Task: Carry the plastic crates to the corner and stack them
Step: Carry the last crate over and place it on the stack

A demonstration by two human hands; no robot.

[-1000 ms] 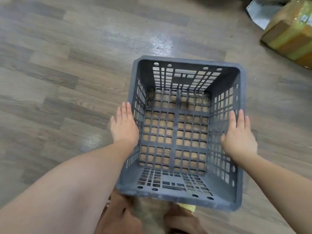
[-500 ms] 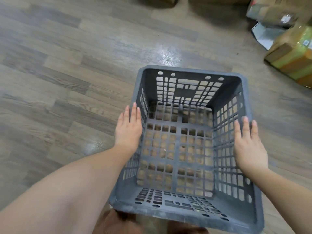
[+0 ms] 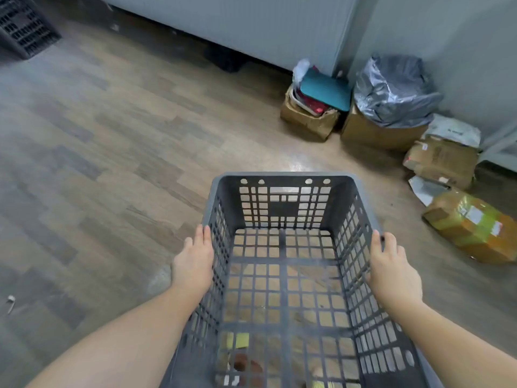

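Two flat palms, left hand [image 3: 193,263], right hand [image 3: 393,271], clamp grey crate [image 3: 282,278] sides.

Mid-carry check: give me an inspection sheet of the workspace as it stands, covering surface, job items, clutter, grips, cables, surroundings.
Surface: wood-pattern floor, bare along the walking path.
Job's things: grey crate held up, empty; second dark crate on the floor far left.
Clutter: cardboard boxes, bagged box, taped parcel along the right wall.
Grips: left hand and right hand press flat on the crate's outer sides.
Cables: nothing seen.
Surroundings: grey walls meeting in a corner ahead.
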